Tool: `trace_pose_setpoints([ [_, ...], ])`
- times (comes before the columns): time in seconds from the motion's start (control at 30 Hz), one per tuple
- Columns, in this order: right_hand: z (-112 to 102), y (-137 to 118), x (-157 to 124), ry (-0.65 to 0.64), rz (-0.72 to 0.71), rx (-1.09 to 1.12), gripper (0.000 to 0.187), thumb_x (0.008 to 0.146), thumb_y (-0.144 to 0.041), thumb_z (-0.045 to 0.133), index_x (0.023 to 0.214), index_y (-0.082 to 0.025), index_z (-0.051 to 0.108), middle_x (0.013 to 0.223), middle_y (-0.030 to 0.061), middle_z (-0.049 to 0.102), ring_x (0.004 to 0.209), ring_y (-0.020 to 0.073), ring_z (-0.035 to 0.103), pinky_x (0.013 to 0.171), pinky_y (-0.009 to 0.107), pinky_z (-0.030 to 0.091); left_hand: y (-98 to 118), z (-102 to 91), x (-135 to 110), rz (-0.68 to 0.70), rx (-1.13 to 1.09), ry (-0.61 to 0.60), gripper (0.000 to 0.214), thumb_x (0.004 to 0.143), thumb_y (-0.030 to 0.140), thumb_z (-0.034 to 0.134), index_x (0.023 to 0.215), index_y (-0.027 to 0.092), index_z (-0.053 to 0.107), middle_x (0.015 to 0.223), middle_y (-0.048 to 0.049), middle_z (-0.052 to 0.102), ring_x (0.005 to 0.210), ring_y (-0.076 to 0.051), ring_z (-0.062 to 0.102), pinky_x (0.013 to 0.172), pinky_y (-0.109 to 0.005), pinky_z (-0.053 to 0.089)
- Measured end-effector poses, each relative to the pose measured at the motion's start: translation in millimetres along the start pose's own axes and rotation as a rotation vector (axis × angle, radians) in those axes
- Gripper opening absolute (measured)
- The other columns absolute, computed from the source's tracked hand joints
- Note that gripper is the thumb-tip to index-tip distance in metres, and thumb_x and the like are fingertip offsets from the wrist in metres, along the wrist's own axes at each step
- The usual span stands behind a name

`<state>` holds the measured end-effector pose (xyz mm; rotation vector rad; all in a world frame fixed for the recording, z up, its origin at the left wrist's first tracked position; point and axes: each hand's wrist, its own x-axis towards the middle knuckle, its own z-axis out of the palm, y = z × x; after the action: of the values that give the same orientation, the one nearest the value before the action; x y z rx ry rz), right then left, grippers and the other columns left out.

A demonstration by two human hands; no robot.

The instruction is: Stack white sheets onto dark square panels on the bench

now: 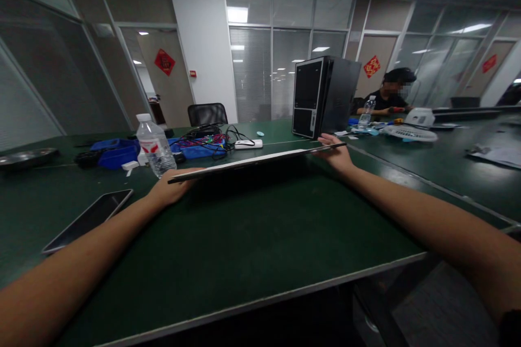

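A thin flat panel (257, 162), seen almost edge-on with a pale upper edge and dark ends, is held up between my hands over the green table. My left hand (171, 187) grips its left end from the outer side, and some of the fingers are hidden behind it. At the right end, my right hand (337, 154) holds the panel between thumb and fingers. The right end sits higher than the left. Close behind my left hand stands a clear water bottle (153, 146). Beyond my right hand stands a black computer tower (325, 96).
A phone-like tablet (89, 219) lies left of my left forearm. Blue trays (118, 154) and tangled cables (203, 138) lie behind the bottle, beside a white device (249, 144). A co-worker (393, 92) sits at the far right near a white fan-like object (411, 133).
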<state>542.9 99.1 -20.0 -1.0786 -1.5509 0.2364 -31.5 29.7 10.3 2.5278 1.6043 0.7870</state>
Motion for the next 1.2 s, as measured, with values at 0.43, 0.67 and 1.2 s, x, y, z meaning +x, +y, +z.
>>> trace_pose_setpoints([
  [0.43,12,-92,-41,-0.143,-0.703,-0.462,0.026,0.098,-0.034,0.069,0.124,-0.035,0.076,0.124,0.0087,0.075,0.117,0.0273,0.070,0.104,0.049,0.057,20,-5.5,-5,0.019,0.081,-0.039,0.068,0.096,0.063,0.042,0.137,0.020,0.076,0.142,-0.0098,0.075,0.128,-0.035,0.072,0.113,-0.045,0.053],
  [0.67,7,-131,-42,-0.216,-0.705,-0.474,0.025,0.103,-0.033,0.060,0.115,-0.033,0.082,0.106,0.0084,0.076,0.096,0.0243,0.071,0.085,0.043,0.062,44,1.7,-7,-0.030,0.082,-0.058,0.061,0.094,0.053,0.046,0.142,0.026,0.073,0.146,-0.0049,0.073,0.133,-0.034,0.069,0.117,-0.045,0.050],
  [1.2,-152,-192,-39,-0.013,-0.637,-1.072,0.051,0.104,-0.065,0.043,0.105,-0.029,0.079,0.107,0.0082,0.077,0.076,0.0234,0.066,0.056,0.035,0.040,39,42.8,22,-0.175,0.371,-0.105,0.068,0.096,0.052,0.046,0.148,0.012,0.062,0.150,-0.0197,0.066,0.134,-0.035,0.066,0.114,-0.045,0.051],
])
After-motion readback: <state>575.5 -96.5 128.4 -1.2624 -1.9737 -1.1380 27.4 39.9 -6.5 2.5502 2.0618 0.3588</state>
